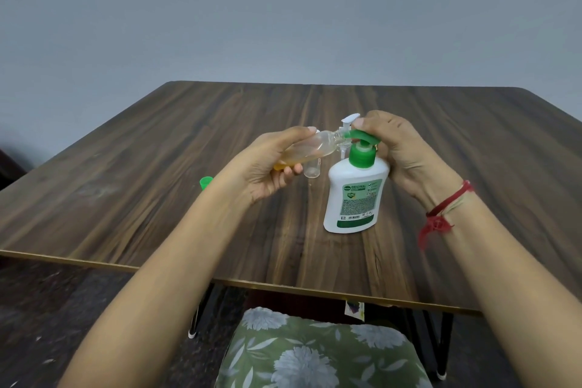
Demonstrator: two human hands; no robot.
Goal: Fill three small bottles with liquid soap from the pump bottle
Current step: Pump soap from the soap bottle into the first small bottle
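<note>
Left hand [267, 170] holds small bottle [315, 145] — at pump bottle [354, 198]

**Left forearm** [176, 249]: bare, enters from the lower left and angles up and to the right.

**Left hand** [271, 167]: palm turned toward the wearer. The fingers curl beneath a small clear bottle [315, 146] and the thumb lies along its top, gripping it tilted.

**Right forearm** [510, 277]: bare, enters from the lower right and angles up and to the left. A red thread [447, 208] is tied round the wrist.

**Right hand** [406, 148]: fingers curl behind the neck of the pump bottle [352, 195], with the thumb tip on its green pump head [362, 137].

**Hands**: near each other, not touching.
</note>
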